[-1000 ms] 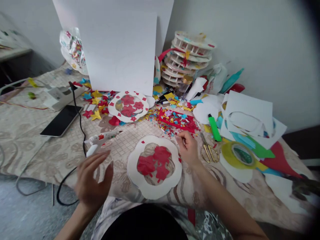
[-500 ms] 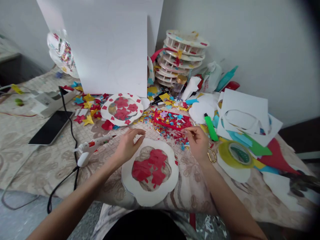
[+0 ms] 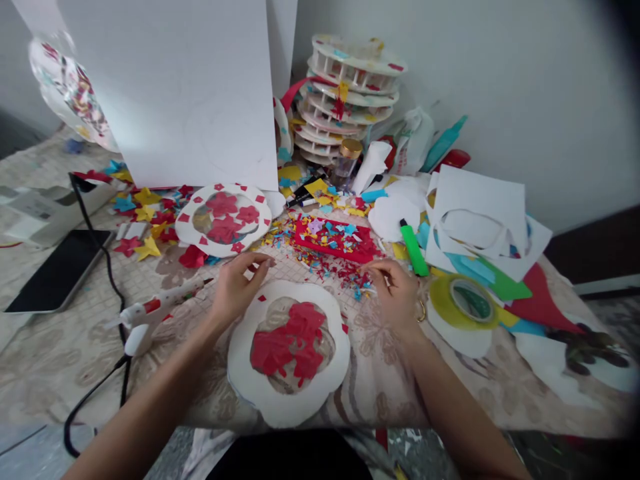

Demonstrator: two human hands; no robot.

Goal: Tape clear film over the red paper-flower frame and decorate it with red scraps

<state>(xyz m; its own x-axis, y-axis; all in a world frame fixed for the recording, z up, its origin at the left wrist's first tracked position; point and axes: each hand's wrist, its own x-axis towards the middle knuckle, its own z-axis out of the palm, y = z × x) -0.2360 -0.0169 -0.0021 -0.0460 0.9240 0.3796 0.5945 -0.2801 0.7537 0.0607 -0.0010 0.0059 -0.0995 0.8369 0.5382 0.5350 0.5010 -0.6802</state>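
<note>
A white scalloped paper frame [image 3: 240,353] lies flat on the cloth in front of me. Red flower shapes [image 3: 293,340] show in its clear middle, and a small red paper square [image 3: 262,298] sits at its upper left. Just past that square, my left hand [image 3: 240,287] hovers with thumb and forefinger pinched; anything between them is too small to make out. My right hand [image 3: 393,290] is also pinched, at the near edge of the red and blue paper scraps [image 3: 345,273]. What its fingertips hold, if anything, is unclear.
A glue gun [image 3: 150,313] with a black cord lies left, near a phone [image 3: 60,270]. Behind are a second decorated frame [image 3: 187,233], a red tray of confetti [image 3: 335,248] and a tiered white stack [image 3: 350,100]. Yellow tape [image 3: 445,303] and a green marker [image 3: 413,247] are right.
My left hand has drawn back left from the frame, and the red square at its upper left now shows. My right hand stays pinched by the scraps. The view has shifted slightly.
</note>
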